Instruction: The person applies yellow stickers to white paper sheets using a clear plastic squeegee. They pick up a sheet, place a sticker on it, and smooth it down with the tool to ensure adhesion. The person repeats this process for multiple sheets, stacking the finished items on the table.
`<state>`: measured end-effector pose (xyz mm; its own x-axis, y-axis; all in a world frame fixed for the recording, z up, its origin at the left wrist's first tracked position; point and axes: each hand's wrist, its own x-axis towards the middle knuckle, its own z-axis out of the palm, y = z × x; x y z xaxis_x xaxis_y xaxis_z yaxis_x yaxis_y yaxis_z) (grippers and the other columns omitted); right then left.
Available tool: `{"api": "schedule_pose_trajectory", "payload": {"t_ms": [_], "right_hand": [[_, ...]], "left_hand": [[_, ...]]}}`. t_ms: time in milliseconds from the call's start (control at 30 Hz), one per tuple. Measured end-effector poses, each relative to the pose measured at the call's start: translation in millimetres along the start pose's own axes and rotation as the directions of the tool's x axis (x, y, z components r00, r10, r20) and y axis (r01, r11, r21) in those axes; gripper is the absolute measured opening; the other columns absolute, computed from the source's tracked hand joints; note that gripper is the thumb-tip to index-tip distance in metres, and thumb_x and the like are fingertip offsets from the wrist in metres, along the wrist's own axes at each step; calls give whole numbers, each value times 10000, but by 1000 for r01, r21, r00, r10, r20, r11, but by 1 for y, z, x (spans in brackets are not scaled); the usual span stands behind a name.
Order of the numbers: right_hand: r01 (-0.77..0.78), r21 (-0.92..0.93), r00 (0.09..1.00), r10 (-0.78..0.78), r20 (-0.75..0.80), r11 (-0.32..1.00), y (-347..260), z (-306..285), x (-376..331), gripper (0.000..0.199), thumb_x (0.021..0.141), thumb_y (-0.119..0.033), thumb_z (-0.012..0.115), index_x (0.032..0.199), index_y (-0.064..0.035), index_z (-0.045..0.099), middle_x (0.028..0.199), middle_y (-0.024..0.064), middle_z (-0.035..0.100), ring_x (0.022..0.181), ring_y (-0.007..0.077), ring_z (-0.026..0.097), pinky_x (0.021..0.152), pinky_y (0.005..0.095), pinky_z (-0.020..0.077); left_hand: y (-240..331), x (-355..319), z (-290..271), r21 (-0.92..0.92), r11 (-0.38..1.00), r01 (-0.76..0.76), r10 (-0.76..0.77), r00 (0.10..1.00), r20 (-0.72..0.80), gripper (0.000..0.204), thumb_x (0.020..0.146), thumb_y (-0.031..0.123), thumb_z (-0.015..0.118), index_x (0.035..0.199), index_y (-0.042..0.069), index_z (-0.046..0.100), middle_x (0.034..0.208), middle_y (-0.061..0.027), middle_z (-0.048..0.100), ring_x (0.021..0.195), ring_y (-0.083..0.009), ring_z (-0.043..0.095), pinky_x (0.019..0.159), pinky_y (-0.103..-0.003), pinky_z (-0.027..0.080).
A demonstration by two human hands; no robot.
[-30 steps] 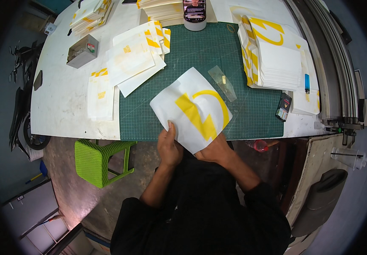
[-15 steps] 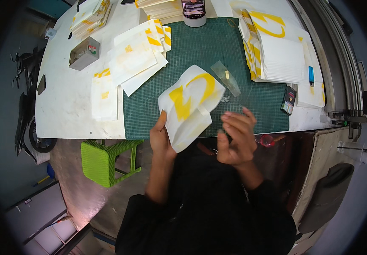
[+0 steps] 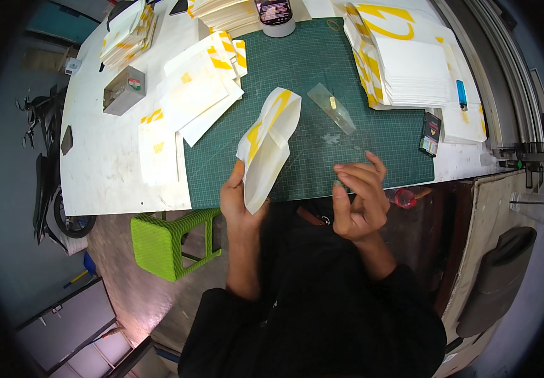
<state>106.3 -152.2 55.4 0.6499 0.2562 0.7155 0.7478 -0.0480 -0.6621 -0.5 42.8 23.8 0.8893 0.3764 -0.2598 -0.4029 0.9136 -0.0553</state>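
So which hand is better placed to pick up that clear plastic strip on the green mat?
Probably your right hand: it looks free and sits nearer the clear plastic strip, while your left hand grips the yellow-printed white paper.

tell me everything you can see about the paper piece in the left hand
The paper piece looks thin and flexible, white with yellow print on its left side. It is bent and curled, with a fold on the right, and tilts with its upper end leaning right. The left hand grips its lower left edge, over the near part of the green mat.
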Motion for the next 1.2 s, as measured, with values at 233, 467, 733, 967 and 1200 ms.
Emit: {"api": "schedule_pose_trajectory", "payload": {"t_ms": [233, 467, 733, 967, 1200], "right_hand": [[-2, 19, 1000, 2, 17, 1000, 0, 0, -1, 156, 871, -69, 734, 1008, 3, 721, 1001, 137, 772, 886, 249, 734, 1101, 529, 402], [-4, 38, 1000, 3, 26, 999, -1, 1, -1, 141, 869, -61, 734, 996, 0, 719, 987, 135, 771, 875, 246, 738, 1104, 525, 401], [32, 57, 998, -35, 51, 998, -1, 2, -1, 123, 885, -7, 688, 1002, 29, 691, 951, 170, 753, 854, 260, 735, 1107, 541, 406], [15, 74, 998, -19, 54, 997, -2, 2, -3, 95, 876, -49, 712, 959, -2, 712, 940, 130, 763, 852, 244, 740, 1101, 533, 418], [9, 92, 998, -15, 58, 996, -3, 2, -3, 94, 864, -73, 730, 937, -13, 729, 926, 105, 771, 836, 234, 739, 1094, 531, 422]], "left_hand": [[7, 4, -8, -99, 994, 37, -33, 999, 35, 528, 1088, 75, 241, 1548, -177, 184, 1558, -480, 241, 1397, -571, 442, 1082, -556, 561], [8, 3, -12, -199, 978, 58, -44, 996, 72, 550, 1093, 118, 209, 1565, -157, 142, 1575, -486, 187, 1446, -594, 353, 1105, -599, 522], [9, 2, -14, -241, 967, 84, -61, 993, 104, 554, 1102, 143, 206, 1570, -148, 147, 1584, -479, 180, 1448, -585, 361, 1101, -604, 520], [0, -1, 10, 25, 999, 24, -19, 985, -170, 381, 1111, 156, 392, 1366, -109, 493, 1281, -294, 649, 1084, -386, 736, 844, -431, 690], [-5, -3, 16, -101, 984, 147, -137, 986, 96, 475, 1095, 137, 332, 1492, -116, 398, 1414, -347, 545, 1292, -457, 610, 1038, -529, 602]]}}
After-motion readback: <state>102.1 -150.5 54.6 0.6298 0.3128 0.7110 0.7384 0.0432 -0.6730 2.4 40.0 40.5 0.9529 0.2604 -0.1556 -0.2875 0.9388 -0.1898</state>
